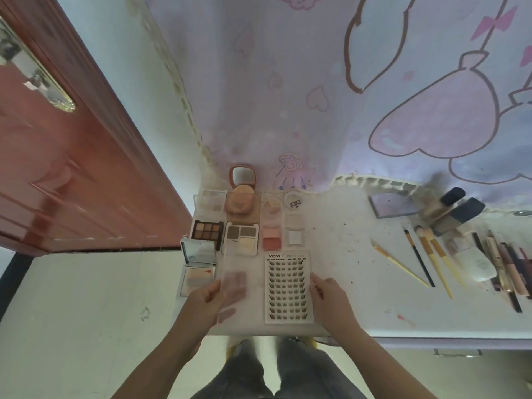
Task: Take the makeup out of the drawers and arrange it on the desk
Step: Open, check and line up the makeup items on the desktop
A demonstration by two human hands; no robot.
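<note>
Left hand (205, 298) pinching blurred clear case (234, 286); right hand (328, 298) gripping lash card (288, 286) edge; fingertips partly hidden.

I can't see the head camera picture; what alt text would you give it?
Seen from above, a person's left hand holds a blurred clear palette and the right hand touches a false-lash card on a white desk. Open compacts and eyeshadow palettes sit in rows behind; brushes lie to the right.
</note>
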